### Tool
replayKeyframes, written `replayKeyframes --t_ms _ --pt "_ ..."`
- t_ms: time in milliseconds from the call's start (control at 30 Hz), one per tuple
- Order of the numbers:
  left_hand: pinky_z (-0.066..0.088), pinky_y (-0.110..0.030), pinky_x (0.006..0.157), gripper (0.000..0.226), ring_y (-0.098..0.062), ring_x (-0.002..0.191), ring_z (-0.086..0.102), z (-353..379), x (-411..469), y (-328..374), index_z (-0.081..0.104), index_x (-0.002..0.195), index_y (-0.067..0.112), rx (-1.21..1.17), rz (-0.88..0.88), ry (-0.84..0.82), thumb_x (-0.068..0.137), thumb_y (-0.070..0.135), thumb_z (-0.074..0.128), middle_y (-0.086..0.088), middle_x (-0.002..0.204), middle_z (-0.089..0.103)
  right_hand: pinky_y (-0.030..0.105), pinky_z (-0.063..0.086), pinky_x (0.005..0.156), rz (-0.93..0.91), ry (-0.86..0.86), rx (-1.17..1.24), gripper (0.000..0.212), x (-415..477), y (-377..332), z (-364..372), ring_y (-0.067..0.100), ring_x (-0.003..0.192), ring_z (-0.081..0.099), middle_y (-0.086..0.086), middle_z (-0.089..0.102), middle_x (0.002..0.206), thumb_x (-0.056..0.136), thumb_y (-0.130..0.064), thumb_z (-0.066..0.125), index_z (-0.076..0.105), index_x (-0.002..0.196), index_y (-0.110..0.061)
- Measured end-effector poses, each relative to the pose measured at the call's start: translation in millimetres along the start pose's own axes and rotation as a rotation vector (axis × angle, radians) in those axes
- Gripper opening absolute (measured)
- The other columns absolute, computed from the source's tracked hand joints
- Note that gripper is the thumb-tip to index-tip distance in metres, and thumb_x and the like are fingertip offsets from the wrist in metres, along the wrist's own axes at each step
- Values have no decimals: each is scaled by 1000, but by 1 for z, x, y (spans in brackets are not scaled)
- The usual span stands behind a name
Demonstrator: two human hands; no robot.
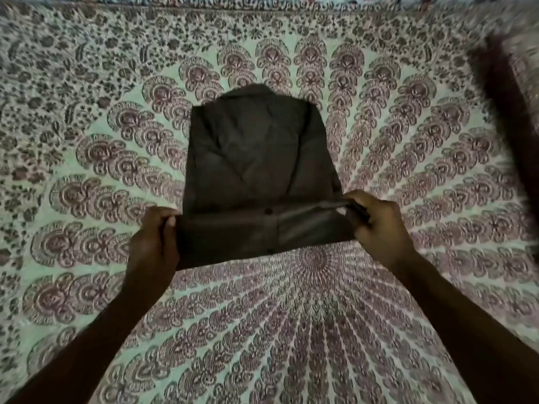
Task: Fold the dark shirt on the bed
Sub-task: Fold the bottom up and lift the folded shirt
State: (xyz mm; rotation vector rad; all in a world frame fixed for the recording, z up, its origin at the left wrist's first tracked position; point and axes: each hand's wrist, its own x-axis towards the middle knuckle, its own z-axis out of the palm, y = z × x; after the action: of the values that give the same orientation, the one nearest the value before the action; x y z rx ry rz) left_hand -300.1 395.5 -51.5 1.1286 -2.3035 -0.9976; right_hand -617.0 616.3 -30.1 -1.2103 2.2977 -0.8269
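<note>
The dark shirt (pixel 256 158) lies in the middle of the bed, its sleeves folded inward and its collar pointing away from me. Its near hem is lifted off the sheet and turned back toward the collar, showing the button placket. My left hand (pixel 154 243) grips the hem's left corner. My right hand (pixel 376 225) pinches the right corner, where a small white tag shows.
A patterned bedsheet (pixel 291 330) with a mandala print in pale green and maroon covers the whole bed. A dark strip (pixel 507 118) runs along the right side by a patterned pillow edge. The sheet's border runs along the far top edge.
</note>
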Motion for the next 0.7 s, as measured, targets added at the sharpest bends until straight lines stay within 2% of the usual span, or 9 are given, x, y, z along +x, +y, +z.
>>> replayKeyframes --t_ms 67,133,167,233,267,333,400,600,700 --pt "42 -10 58 14 6 73 57 1 44 3 49 105 32 -5 1 60 110 22 40 6 80 54 34 54 61 12 66 53 23 40 -5 -6 19 69 66 6 70 80 96 -30 61 70 110 -13" --pt "38 -3 60 14 20 76 53 3 91 5 54 106 22 18 -8 128 111 15 43 8 80 51 25 50 69 12 140 124 32 83 -9 -11 7 75 62 -2 67 83 90 -36 59 70 106 -10" --pt "35 -2 61 18 22 75 51 5 112 5 55 103 23 33 4 166 111 11 44 9 81 50 20 46 69 9 156 142 25 105 -9 -11 1 75 59 -5 65 82 90 -31 64 70 103 -10" --pt "31 -13 57 24 10 68 49 12 149 1 58 102 27 51 24 201 109 9 45 7 82 53 22 45 71 28 151 112 7 147 -5 -9 4 75 57 -8 63 82 94 -18 71 70 99 -13" --pt "30 -21 59 19 4 69 46 17 167 -5 61 105 18 51 17 211 109 9 46 2 84 57 25 45 72 43 141 89 4 168 -3 -6 9 77 57 -8 63 82 94 -15 72 70 98 -15" --pt "33 -28 67 20 -19 79 55 27 197 -22 61 114 5 70 6 195 110 16 44 -8 90 62 26 47 74 81 109 36 6 204 3 3 15 82 59 -4 66 84 95 -12 72 70 98 -17" --pt "41 -35 70 26 -31 82 61 36 221 -35 60 116 9 131 6 161 110 25 40 -15 94 65 29 49 80 110 83 -43 8 236 10 15 18 88 61 6 72 94 94 -11 71 72 103 -11" --pt "39 -36 74 27 -41 96 66 53 274 -45 62 121 6 179 -88 127 110 21 41 -25 105 69 47 56 97 248 59 -230 26 303 22 37 39 114 65 17 70 120 94 -17 68 69 120 -14" --pt "46 -51 96 49 -44 119 58 58 277 -42 55 132 5 256 -102 115 106 43 37 -25 128 60 55 46 106 305 91 -339 36 305 15 43 41 129 53 18 59 134 96 -9 60 59 132 -14"
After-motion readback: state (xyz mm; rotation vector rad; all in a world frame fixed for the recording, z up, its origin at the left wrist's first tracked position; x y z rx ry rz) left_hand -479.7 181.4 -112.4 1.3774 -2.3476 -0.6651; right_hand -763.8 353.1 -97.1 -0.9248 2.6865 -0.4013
